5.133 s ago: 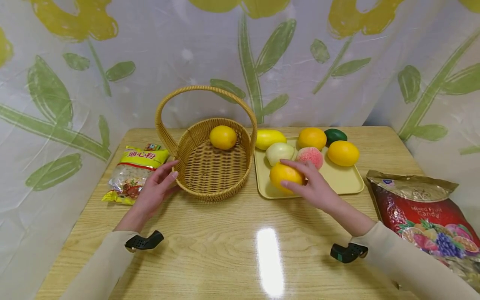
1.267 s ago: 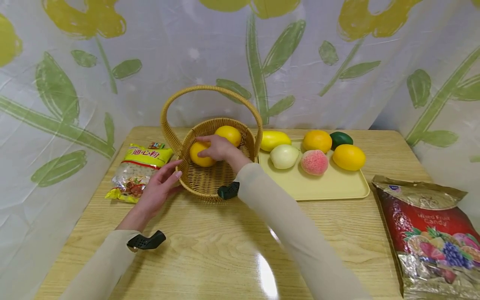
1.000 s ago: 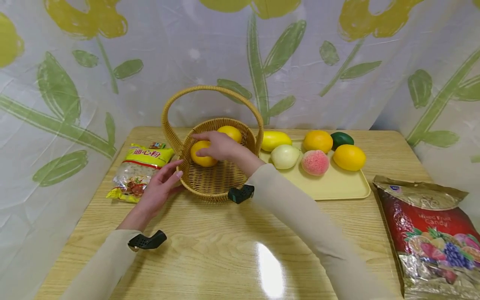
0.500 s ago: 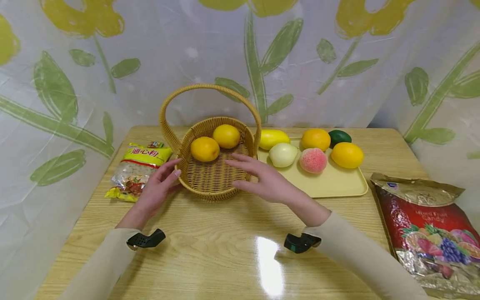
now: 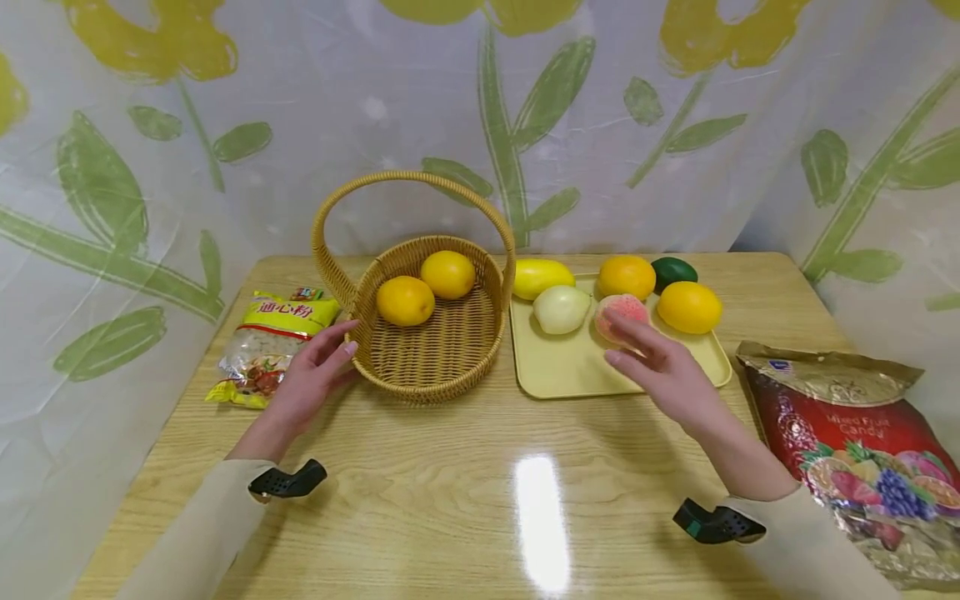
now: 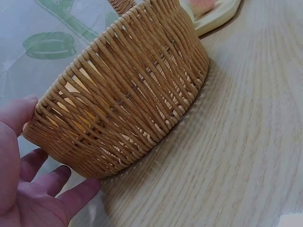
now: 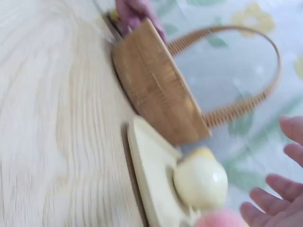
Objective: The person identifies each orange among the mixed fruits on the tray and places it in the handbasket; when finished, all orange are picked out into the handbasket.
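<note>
In the head view, my left hand (image 5: 315, 371) rests its fingertips against the left side of a round wicker basket (image 5: 431, 387) with a tall arched handle. The left wrist view shows one fingertip at the basket's rim and other fingers lower on the outer wall. Two orange-yellow fruits, one (image 5: 405, 301) in front of the other (image 5: 447, 275), lie inside. My right hand (image 5: 671, 371), holding nothing, reaches over the cream tray (image 5: 555, 371) with fingers spread. Its fingertips overlap a pink peach (image 5: 619, 308). Just left of the peach lies a pale pear (image 5: 561, 309).
Farther back on the tray are a long yellow fruit (image 5: 542, 278), two more orange-yellow fruits (image 5: 626, 276) and a dark green fruit (image 5: 673, 272). A pasta bag (image 5: 277, 342) lies left of the basket, a red candy bag (image 5: 862, 442) at the right. A flowered curtain (image 5: 420, 92) hangs behind.
The right hand carried an orange-yellow fruit from the tray into the basket and let it go. It has since moved right to the peach. The left hand stays at the basket.
</note>
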Demonstrator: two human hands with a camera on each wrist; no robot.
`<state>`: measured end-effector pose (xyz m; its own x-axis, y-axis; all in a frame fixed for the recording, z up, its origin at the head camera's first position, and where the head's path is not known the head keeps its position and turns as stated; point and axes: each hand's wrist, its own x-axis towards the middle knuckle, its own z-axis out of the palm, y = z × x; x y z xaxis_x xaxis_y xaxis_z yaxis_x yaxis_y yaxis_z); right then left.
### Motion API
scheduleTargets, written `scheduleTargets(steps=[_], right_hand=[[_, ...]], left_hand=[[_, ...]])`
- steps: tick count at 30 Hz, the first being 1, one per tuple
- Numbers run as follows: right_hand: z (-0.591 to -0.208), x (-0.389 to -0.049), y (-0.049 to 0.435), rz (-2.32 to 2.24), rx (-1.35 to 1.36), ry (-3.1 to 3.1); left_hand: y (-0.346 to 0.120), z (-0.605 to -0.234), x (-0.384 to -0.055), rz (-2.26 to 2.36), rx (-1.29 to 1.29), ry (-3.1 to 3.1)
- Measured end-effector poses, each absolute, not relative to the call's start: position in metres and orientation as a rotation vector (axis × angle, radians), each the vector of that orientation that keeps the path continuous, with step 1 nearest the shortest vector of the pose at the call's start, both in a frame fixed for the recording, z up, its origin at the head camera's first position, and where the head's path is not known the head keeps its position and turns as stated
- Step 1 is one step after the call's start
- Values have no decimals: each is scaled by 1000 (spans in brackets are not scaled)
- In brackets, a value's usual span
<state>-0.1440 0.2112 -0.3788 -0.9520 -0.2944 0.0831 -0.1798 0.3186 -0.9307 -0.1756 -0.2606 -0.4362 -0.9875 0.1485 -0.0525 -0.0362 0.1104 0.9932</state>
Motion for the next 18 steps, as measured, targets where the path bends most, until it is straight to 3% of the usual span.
scheduleTargets(steps=[9,18], right_hand=[[-388,-171,278,-1878,228,2529],[-397,-204,321,-1691,254,2633]], left_hand=[[-261,-435,-174,1973,94,2249],[-259,-435,-173,1986,100,2244]])
